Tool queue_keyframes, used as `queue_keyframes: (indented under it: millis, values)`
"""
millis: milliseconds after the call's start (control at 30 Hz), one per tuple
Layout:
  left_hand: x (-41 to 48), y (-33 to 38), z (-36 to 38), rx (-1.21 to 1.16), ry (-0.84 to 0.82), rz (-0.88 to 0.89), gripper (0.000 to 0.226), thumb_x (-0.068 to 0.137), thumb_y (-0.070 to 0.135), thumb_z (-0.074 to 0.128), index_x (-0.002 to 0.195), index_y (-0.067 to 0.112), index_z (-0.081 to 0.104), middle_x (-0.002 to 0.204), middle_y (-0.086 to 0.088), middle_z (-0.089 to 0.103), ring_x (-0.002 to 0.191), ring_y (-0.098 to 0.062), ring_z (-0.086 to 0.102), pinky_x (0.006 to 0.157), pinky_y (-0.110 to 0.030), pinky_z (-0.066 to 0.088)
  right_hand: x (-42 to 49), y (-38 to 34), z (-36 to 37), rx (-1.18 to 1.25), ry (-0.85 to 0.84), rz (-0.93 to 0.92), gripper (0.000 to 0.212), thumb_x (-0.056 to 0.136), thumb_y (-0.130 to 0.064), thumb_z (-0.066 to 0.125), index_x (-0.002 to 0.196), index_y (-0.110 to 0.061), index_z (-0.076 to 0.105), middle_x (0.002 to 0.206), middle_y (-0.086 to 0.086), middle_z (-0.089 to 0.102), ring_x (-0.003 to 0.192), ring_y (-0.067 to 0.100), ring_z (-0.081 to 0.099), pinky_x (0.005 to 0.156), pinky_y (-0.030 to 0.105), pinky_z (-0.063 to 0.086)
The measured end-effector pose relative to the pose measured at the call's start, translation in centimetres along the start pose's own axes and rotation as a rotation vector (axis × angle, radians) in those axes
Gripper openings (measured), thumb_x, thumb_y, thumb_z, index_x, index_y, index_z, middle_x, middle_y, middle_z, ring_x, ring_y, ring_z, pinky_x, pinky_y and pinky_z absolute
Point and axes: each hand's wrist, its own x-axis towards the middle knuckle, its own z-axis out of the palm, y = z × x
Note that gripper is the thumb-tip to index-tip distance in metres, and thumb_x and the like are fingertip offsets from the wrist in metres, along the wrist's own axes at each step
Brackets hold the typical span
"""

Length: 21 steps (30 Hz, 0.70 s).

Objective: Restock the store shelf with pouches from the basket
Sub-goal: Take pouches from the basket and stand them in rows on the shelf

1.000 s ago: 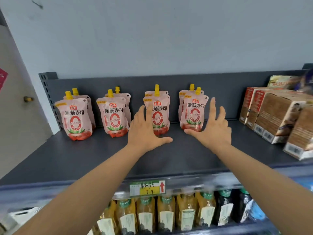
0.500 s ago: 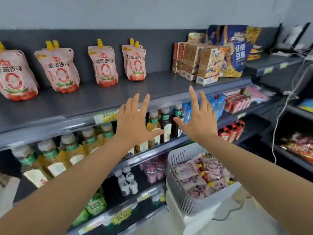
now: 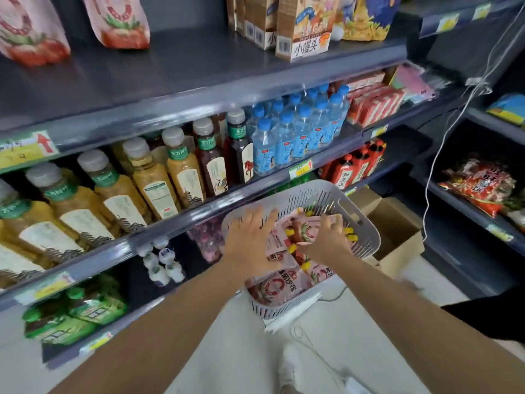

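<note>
A small grocery shop is shown.
Tiered shelves [image 3: 199, 89] are edged with price tags [image 3: 27, 149] at 9 o'clock; bottled drinks [image 3: 153, 177] are ranked at 10, boxed snacks [image 3: 304, 27] at 12.

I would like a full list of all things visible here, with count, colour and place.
shelf pouches: two, pink-red, top shelf left.
boxes: several, brown, top shelf right.
tea bottles: many, yellow, second shelf left.
water bottles: many, blue-capped, second shelf right.
basket: one, pale grey, before lower shelves.
basket pouches: many, pink with yellow caps, inside basket.
cardboard box: one, brown, right of basket.
left hand: one, fingers straight, over basket pouches.
right hand: one, fingers curled on basket pouches, grip unclear.
</note>
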Motion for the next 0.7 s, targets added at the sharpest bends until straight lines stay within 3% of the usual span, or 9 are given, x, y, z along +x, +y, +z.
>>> queue_keyframes:
  millis: [67, 233, 333, 433, 600, 700]
  values:
    - [1.8, 1.0, 2.7, -0.008, -0.1, -0.031, 0.114, 0.068, 0.082, 0.05, 0.15, 0.025, -0.006, 0.157, -0.012, 0.001, 0.142, -0.033, 0.008, 0.111, -0.05, 0.02, 2.3, 1.3, 0.9, -0.063, -0.056, -0.024, 0.1, 0.08, -0.048, 0.067, 0.15, -0.017, 0.003, 0.156, 0.017, 0.008, 0.142, 0.037, 0.018, 0.109, 0.046, 0.031]
    - [5.5, 2.4, 7.8, -0.042, -0.244, -0.162, 0.118, 0.06, 0.059, 0.076, 0.146, 0.027, 0.002, 0.149, -0.01, 0.02, 0.136, -0.031, 0.021, 0.108, -0.046, 0.027, 8.0, 3.9, 2.0, -0.169, -0.131, -0.113, 0.094, 0.082, -0.041, 0.067, 0.151, -0.017, 0.008, 0.156, 0.015, 0.015, 0.138, 0.036, 0.03, 0.102, 0.044, 0.038]
    - [6.8, 2.5, 9.9, -0.026, -0.322, -0.197, 0.119, 0.062, 0.061, 0.072, 0.148, 0.024, -0.002, 0.149, -0.011, 0.02, 0.137, -0.032, 0.021, 0.111, -0.047, 0.025, 10.4, 4.8, 2.7, -0.163, -0.199, -0.077, 0.092, 0.082, -0.032, 0.069, 0.15, -0.016, 0.01, 0.155, 0.015, 0.019, 0.135, 0.034, 0.035, 0.099, 0.04, 0.042]
    - [7.8, 2.1, 11.6, -0.053, -0.309, -0.232, 0.099, 0.074, 0.066, 0.055, 0.148, 0.019, 0.009, 0.148, -0.012, 0.028, 0.136, -0.03, 0.026, 0.111, -0.046, 0.024, 11.7, 5.2, 3.6, -0.103, -0.259, -0.058, 0.08, 0.082, -0.022, 0.068, 0.145, -0.013, 0.02, 0.144, 0.016, 0.033, 0.126, 0.035, 0.044, 0.093, 0.039, 0.045]
    - [9.5, 0.7, 13.0, -0.029, -0.436, -0.213, 0.105, 0.07, 0.053, 0.07, 0.148, 0.017, 0.01, 0.145, -0.013, 0.033, 0.133, -0.031, 0.032, 0.112, -0.045, 0.026, 12.3, 4.5, 4.8, -0.05, -0.301, -0.137, 0.055, 0.084, -0.021, 0.065, 0.132, -0.007, 0.04, 0.135, 0.015, 0.04, 0.118, 0.033, 0.05, 0.091, 0.037, 0.048]
    - [10.7, 0.6, 13.4, 0.03, -0.493, -0.173, 0.111, 0.064, 0.051, 0.072, 0.148, 0.013, 0.011, 0.135, -0.016, 0.04, 0.122, -0.031, 0.043, 0.103, -0.047, 0.037, 11.5, 3.1, 6.2, 0.007, -0.379, -0.141, 0.033, 0.083, -0.023, 0.064, 0.111, -0.007, 0.058, 0.11, 0.01, 0.061, 0.101, 0.027, 0.061, 0.08, 0.032, 0.053]
